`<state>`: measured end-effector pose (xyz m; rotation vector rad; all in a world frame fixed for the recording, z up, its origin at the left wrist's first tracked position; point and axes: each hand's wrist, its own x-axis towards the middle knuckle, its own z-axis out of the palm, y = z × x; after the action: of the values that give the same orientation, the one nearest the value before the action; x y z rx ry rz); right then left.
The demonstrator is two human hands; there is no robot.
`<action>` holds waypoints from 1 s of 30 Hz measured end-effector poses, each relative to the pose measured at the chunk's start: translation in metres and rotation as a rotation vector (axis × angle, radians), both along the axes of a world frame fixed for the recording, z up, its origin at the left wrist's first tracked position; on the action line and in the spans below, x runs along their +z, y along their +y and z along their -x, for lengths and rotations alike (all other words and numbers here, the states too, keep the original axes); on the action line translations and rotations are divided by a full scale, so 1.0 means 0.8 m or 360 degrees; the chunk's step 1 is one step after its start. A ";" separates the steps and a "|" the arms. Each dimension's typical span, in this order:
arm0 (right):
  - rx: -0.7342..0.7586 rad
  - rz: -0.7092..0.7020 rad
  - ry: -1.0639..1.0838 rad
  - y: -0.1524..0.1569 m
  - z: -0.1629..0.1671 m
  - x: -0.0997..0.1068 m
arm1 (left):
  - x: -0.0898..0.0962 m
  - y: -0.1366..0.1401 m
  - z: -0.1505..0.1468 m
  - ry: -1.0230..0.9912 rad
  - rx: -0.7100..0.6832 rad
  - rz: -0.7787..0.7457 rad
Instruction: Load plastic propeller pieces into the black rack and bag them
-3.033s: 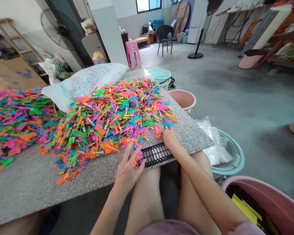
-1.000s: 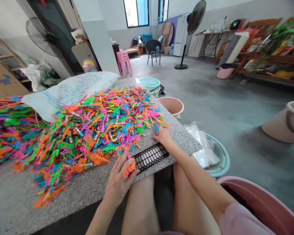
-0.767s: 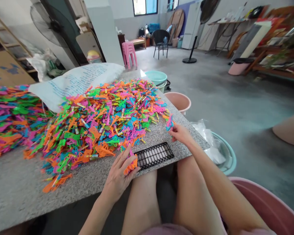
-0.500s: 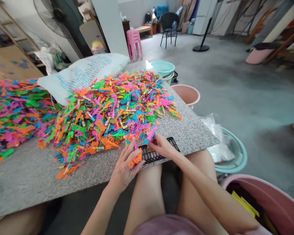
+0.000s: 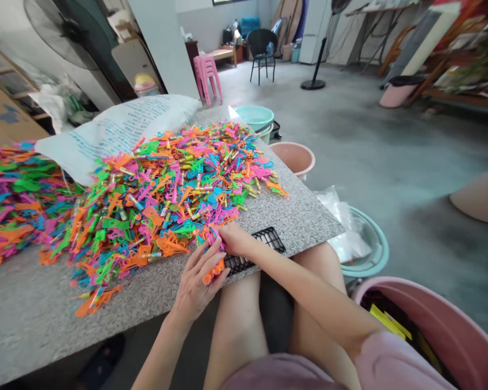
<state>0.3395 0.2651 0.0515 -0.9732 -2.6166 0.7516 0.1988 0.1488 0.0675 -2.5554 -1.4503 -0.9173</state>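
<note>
A heap of small plastic toy pieces (image 5: 179, 184) in orange, pink, green and blue lies on the speckled stone table (image 5: 305, 216); some carry clear tubes. My left hand (image 5: 199, 276) curls round a few orange plastic pieces (image 5: 213, 272), their round ends showing between thumb and fingers. Right beside it, my right hand (image 5: 232, 238) is bent at the heap's near edge, close to the left fingertips. Its own fingertips are hidden, so what they pinch cannot be made out. Under the right wrist, a black plastic rack (image 5: 270, 238) with open cells rests at the table's edge.
A white printed sack (image 5: 117, 130) lies behind the heap, with a second heap (image 5: 20, 200) at the left. Along the table's right side stand a teal basin (image 5: 255, 115), a brown basin (image 5: 295, 157), a teal tub with clear bags (image 5: 374, 244) and a large pink tub (image 5: 439, 325).
My right hand has moved left from over the black rack to beside my left fingers; the pink and blue piece it held is hidden or gone from sight. The view has turned slightly right.
</note>
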 end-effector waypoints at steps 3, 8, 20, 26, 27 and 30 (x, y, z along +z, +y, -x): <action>-0.0049 -0.0006 -0.0082 -0.013 0.004 0.007 | 0.004 0.005 0.004 0.0069 -0.0044 -0.0059; -0.0176 0.0025 -0.0081 -0.025 -0.007 0.000 | 0.006 0.007 0.006 0.0061 -0.0021 -0.0129; -0.0799 -0.0268 -0.0666 0.066 -0.173 -0.014 | -0.002 0.002 0.004 0.0003 0.0025 -0.0058; -0.0634 -0.0441 -0.0754 0.110 -0.171 -0.002 | 0.003 -0.002 -0.001 -0.0042 0.0064 0.0022; -0.0569 -0.0443 -0.0761 0.120 -0.173 -0.002 | 0.004 -0.002 -0.001 -0.0042 0.0063 0.0031; -0.0373 -0.0486 -0.0786 0.133 -0.187 -0.008 | 0.006 -0.002 0.000 -0.0036 0.0038 0.0047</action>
<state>0.4895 0.3711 0.0452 -1.4797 -2.8148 0.0474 0.1989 0.1470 0.0719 -2.5507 -1.5077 -0.9319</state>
